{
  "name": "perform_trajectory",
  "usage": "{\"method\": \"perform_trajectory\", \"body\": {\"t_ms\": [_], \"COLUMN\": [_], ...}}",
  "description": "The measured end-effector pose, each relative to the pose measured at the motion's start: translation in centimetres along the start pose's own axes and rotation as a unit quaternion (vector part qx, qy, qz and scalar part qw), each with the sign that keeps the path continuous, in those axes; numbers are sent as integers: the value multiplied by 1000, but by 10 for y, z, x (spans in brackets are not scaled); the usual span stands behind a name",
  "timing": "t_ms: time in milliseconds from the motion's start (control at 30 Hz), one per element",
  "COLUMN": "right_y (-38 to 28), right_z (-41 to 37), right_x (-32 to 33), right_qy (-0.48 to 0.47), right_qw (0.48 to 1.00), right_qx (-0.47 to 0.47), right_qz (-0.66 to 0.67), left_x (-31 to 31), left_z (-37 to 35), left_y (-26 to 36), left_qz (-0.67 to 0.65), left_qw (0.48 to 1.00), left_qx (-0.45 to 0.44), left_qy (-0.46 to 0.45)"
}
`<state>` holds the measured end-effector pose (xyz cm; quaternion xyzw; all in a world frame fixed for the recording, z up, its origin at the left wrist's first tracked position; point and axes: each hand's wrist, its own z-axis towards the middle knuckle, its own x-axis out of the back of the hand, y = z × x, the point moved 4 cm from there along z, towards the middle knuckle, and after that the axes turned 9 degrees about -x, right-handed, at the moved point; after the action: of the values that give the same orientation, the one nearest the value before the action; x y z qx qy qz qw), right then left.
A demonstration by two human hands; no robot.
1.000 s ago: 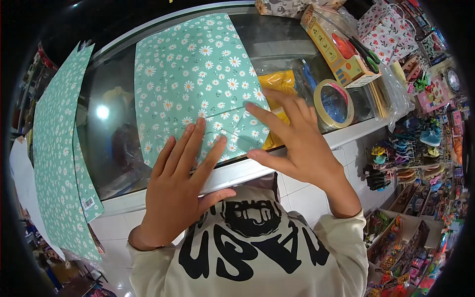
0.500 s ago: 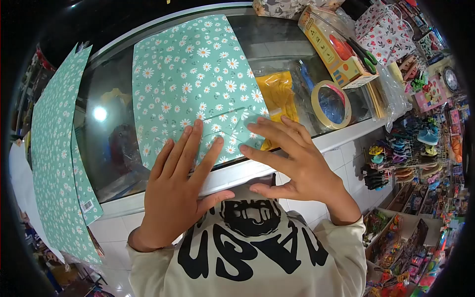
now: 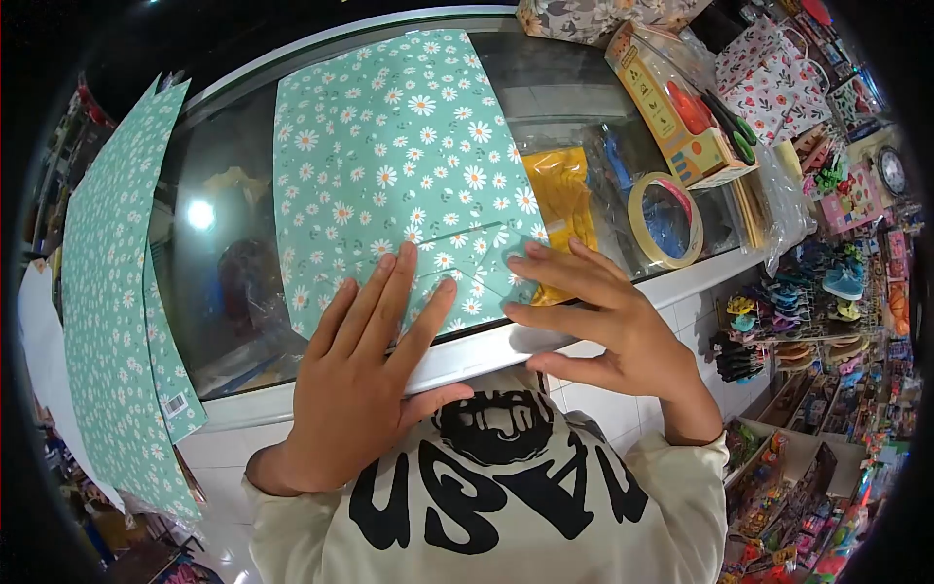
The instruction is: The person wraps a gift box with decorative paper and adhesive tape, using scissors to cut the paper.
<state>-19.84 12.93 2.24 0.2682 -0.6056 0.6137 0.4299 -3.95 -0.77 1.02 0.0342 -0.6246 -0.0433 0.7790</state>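
Observation:
A green daisy-print piece of wrapping paper (image 3: 389, 146) lies flat on the glass counter, with straight and slanting fold lines along its near end. My left hand (image 3: 365, 389) rests its outstretched fingertips on that near end, left of the folds. At the lower right corner of the paper is my right hand (image 3: 613, 321), fingers spread, its fingertips on or just above the folded part. Neither hand grips anything. Part of the near edge is hidden under my fingers.
Right of the paper lie a yellow packet (image 3: 559, 195), a roll of tape (image 3: 637, 219) and a box (image 3: 662, 107) with scissors (image 3: 735, 131) on it. More daisy-print sheets (image 3: 117, 311) stand at the left. The counter's white edge (image 3: 486, 355) runs before me; stocked shelves (image 3: 808, 448) are at right.
The whole view has shifted slightly, so counter, paper and hands appear a little further right and lower. Both hands stay at the paper's near end with fingers spread.

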Motion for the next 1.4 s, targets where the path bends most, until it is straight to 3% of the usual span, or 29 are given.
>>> {"method": "perform_trajectory", "body": {"t_ms": [367,467,767,967,1100,1200,1300,1400], "right_y": [0,-3,0,17,8,7,9,15], "right_z": [5,13,13,7,8,7,7,8], "right_x": [2,3,-1,6,0,-2,2,6], "right_qy": [25,58,36,42,46,49,25,45], "right_qw": [999,995,998,985,998,998,999,993], "right_qx": [-5,4,-21,-79,-37,-21,-20,-67], "right_qz": [-19,-76,-50,150,2,-16,-17,88], "left_x": [-1,5,-1,-1,3,-1,0,0], "left_z": [0,5,3,3,4,3,4,5], "left_y": [-4,-8,-10,-10,-9,-10,-9,-8], "left_qz": [-43,-50,-52,-52,-43,-47,-50,-41], "left_qw": [999,998,998,998,999,998,998,999], "left_qx": [4,23,13,15,22,28,27,32], "left_qy": [10,7,20,14,-4,0,-5,-14]}}
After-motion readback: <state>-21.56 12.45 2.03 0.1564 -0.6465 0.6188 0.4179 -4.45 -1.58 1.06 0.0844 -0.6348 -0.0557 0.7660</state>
